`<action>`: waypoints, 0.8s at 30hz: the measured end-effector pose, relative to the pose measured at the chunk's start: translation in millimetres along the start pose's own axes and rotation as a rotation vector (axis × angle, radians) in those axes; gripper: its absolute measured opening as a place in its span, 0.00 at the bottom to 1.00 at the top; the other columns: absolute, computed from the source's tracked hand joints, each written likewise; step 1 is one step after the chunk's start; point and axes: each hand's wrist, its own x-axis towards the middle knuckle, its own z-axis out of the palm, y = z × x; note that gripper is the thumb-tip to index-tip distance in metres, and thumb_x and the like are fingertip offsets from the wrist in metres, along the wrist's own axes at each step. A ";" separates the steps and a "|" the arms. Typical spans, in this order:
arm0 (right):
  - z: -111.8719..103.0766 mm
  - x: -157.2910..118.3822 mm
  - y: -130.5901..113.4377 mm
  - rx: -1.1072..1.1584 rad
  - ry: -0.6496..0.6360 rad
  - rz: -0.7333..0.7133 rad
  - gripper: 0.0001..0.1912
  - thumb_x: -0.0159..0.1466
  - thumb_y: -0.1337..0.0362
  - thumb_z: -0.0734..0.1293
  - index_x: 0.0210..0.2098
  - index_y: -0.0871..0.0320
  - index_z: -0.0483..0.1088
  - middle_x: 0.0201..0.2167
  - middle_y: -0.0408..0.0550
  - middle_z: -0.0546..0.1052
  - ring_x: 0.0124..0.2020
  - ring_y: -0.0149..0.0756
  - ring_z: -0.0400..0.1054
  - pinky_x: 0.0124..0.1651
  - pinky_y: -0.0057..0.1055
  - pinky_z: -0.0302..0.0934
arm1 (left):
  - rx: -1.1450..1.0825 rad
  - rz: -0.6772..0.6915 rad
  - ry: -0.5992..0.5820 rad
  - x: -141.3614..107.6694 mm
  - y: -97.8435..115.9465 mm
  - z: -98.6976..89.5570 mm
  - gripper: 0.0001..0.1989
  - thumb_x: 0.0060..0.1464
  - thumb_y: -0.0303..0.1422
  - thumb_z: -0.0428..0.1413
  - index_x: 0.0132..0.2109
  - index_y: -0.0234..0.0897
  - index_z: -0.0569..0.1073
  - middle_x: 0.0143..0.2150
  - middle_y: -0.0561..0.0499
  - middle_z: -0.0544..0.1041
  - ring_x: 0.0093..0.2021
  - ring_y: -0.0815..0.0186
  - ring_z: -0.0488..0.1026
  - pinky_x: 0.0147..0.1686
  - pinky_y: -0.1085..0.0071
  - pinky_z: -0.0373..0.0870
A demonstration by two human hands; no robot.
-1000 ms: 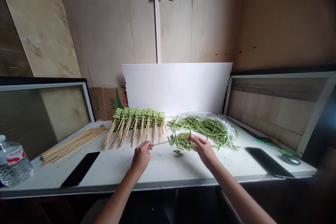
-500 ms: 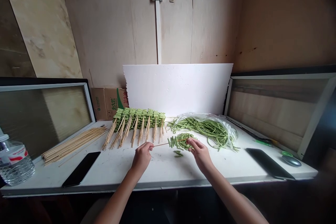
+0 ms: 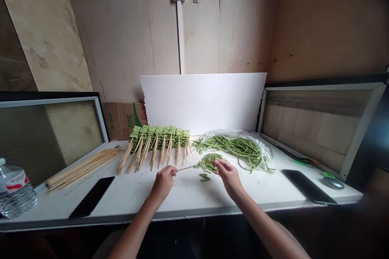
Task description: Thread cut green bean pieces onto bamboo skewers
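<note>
My left hand (image 3: 164, 179) is closed round the near end of a thin bamboo skewer (image 3: 185, 168), which points to the right. Short cut pieces of green bean (image 3: 198, 164) sit side by side along its far part. At that far end my right hand (image 3: 228, 174) pinches with thumb and fingertips; what lies between them is mostly hidden. Behind and below the skewer is a small heap of cut bean pieces (image 3: 209, 158), partly covered by my right fingers. A few loose bean pieces (image 3: 204, 177) lie on the white table (image 3: 194, 196) just in front.
Finished bean skewers (image 3: 161, 133) are stacked at the back left, sticks forward. Bare skewers (image 3: 85, 168) lie further left, near a black phone (image 3: 92, 197) and water bottle (image 3: 16, 188). Long beans (image 3: 237, 147) in clear plastic, another dark phone (image 3: 308, 186) and a mouse (image 3: 333, 182) are right.
The whole view has shifted slightly. The bean pieces on the skewer now look tilted and less spread out. Both hands keep nearly the same place and grip.
</note>
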 end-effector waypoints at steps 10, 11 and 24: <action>11.7 -10.3 10.3 -0.118 -0.003 -0.062 0.19 0.54 0.46 0.79 0.34 0.55 0.82 0.43 0.53 0.80 0.43 0.47 0.70 0.43 0.38 0.64 | -0.003 0.027 0.004 -4.4 6.4 11.0 0.19 0.52 0.14 0.45 0.39 0.37 0.75 0.32 0.52 0.78 0.32 0.68 0.77 0.35 0.75 0.73; 11.3 -10.1 10.9 -0.129 -0.012 -0.067 0.19 0.55 0.46 0.78 0.33 0.56 0.82 0.42 0.53 0.80 0.43 0.46 0.70 0.43 0.38 0.63 | -0.008 0.029 -0.005 -4.3 6.5 11.6 0.19 0.52 0.14 0.45 0.39 0.37 0.76 0.32 0.52 0.77 0.32 0.68 0.77 0.35 0.75 0.73; 14.3 -13.5 8.3 -0.207 -0.050 -0.011 0.22 0.54 0.43 0.78 0.30 0.56 0.81 0.43 0.55 0.82 0.45 0.50 0.73 0.45 0.39 0.64 | 0.110 0.059 -0.004 -8.0 5.9 11.4 0.19 0.53 0.14 0.45 0.40 0.37 0.75 0.34 0.50 0.78 0.37 0.65 0.80 0.36 0.73 0.73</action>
